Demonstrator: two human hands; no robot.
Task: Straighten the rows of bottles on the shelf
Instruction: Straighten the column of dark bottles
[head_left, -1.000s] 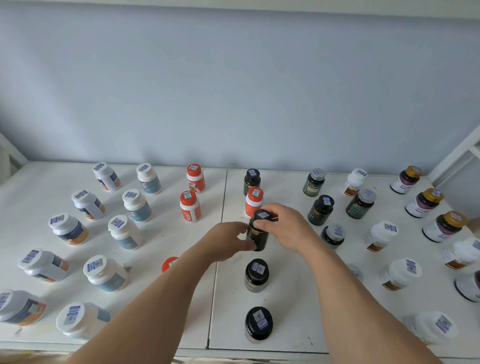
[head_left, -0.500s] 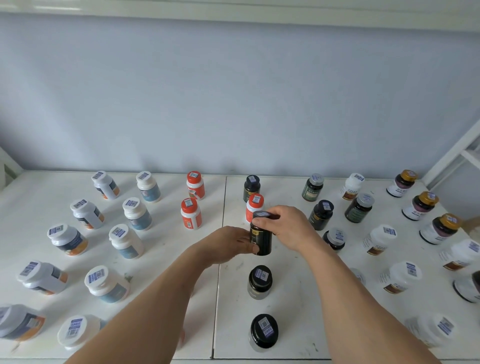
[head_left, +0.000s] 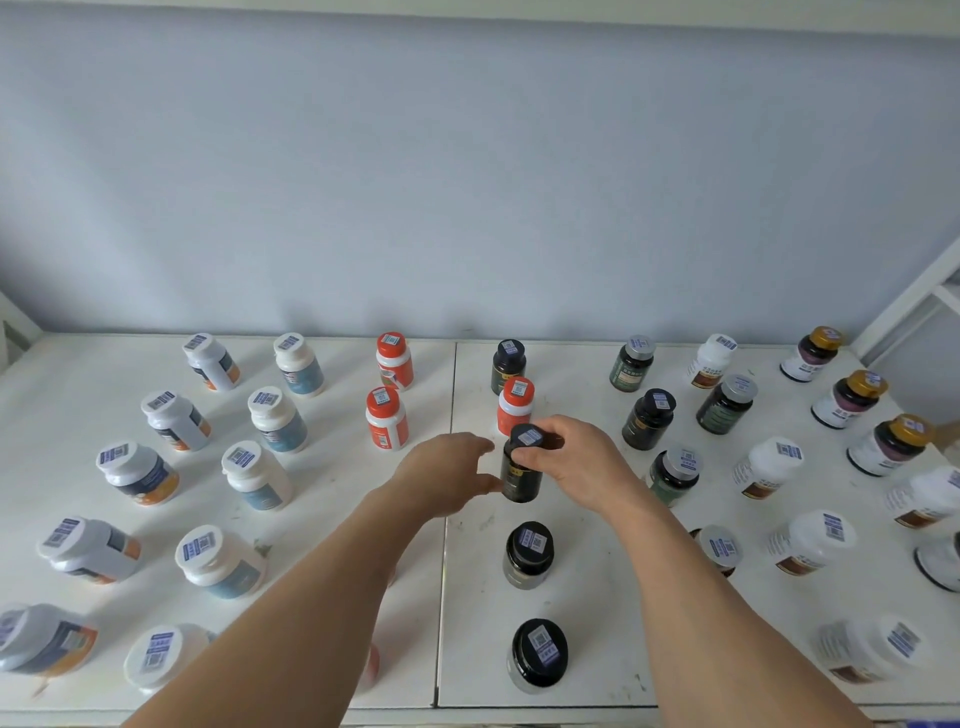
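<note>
**Both hands at a dark bottle in the middle row**

While the right hand (head_left: 582, 462) wraps its fingers around the cap and upper body of a dark bottle (head_left: 521, 467), the left hand (head_left: 447, 475) sits just beside it with fingers loosely spread, its thumb reaching the bottle's lower side; whether it presses there cannot be told. That bottle stands near the middle of the white shelf (head_left: 587, 623), just right of the seam between the two panels. Its long axis runs nearly upright, cap upward and leaning slightly away toward the grey wall (head_left: 467, 182), its base at or just above the shelf. It belongs to a front-to-back row: an orange-capped bottle (head_left: 515, 405) just behind it, a black bottle (head_left: 508, 365) behind that, and two black-lidded jars, one (head_left: 529, 553) nearer and one (head_left: 538, 653) nearest the front edge. White bottles stand in rows at left, mixed dark and white ones at right, all caps up.
</note>
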